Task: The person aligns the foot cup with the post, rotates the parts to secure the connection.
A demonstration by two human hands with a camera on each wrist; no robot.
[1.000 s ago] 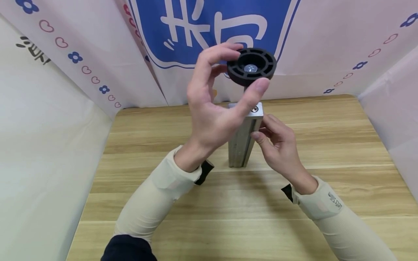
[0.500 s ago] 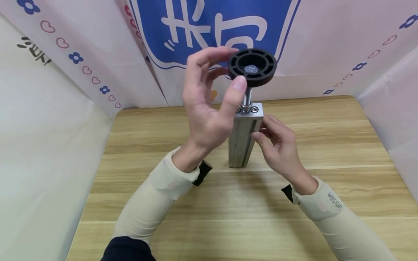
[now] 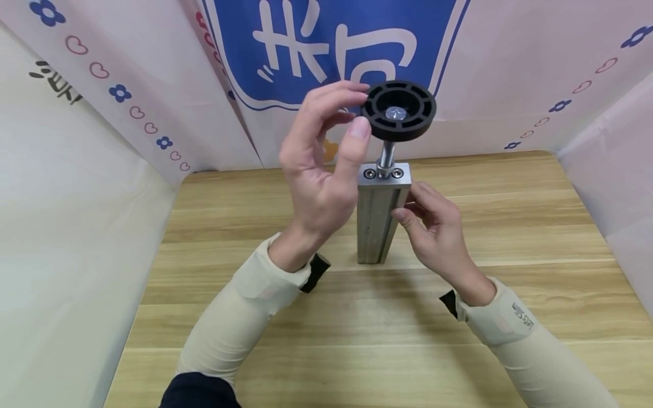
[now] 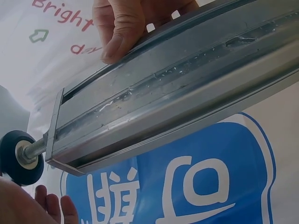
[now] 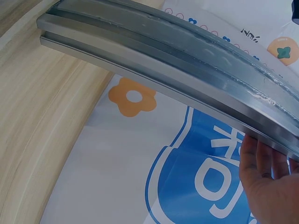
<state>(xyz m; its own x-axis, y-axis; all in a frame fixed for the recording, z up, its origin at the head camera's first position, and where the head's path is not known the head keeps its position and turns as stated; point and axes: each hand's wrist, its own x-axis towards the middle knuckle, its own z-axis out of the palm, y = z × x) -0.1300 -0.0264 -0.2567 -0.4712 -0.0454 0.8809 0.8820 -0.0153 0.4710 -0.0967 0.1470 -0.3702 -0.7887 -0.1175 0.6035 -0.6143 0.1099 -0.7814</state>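
An aluminium profile (image 3: 374,224) stands upright on the wooden table, its capped end up, with two screws in the cap. From the cap rises a threaded stem (image 3: 388,154) that carries a round black levelling foot (image 3: 403,135), screw head showing in its hollow. My left hand (image 3: 321,181) has thumb and curled fingers at the left rim of the foot. My right hand (image 3: 436,226) holds the profile's right edge between thumb and fingers, below the cap. In the left wrist view, the foot (image 4: 14,156) sits beside the left hand's palm, partly hidden by it.
The wooden table (image 3: 331,351) runs back to a printed cloth wall (image 3: 484,85) close behind the profile. White side walls stand left and right. A black wrist camera (image 3: 317,273) juts inward from the left cuff, another black camera (image 3: 449,303) from the right cuff.
My left thumb has slid leftward along the near rim of the foot, and the left hand has drawn slightly left, uncovering the stem and cap. My right hand and the profile have stayed put.
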